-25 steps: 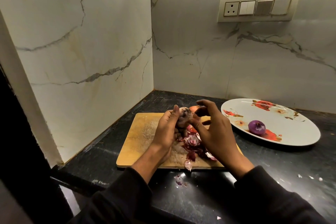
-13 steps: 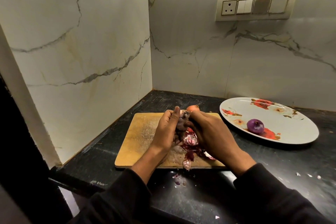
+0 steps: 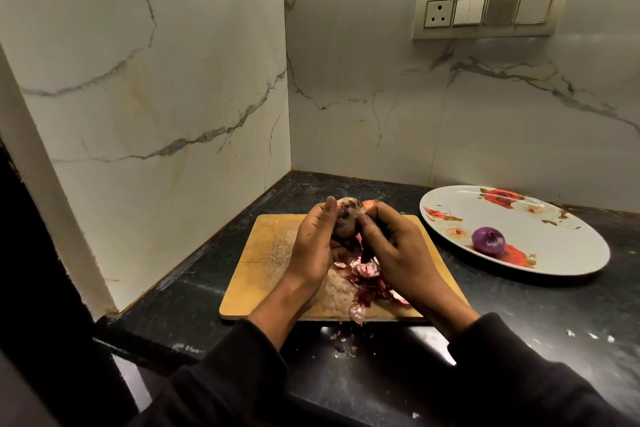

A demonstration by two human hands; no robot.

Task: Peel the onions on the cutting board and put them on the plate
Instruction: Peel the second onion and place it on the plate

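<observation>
Right hand (image 3: 398, 250), spread a second ago, now pinches skin on onion (image 3: 346, 218) gripped by left hand (image 3: 313, 246) above cutting board (image 3: 270, 253); peeling resumes.

White marble walls (image 3: 173, 80) with grey veins meet in a corner at 12 o'clock above a black counter (image 3: 519, 340); a cream switch panel (image 3: 490, 9) sits at 2 o'clock.

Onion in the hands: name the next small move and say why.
Probably pull the pinched skin down and off: the left hand grips the onion, still dark-skinned, and the right hand pinches at its top.
</observation>
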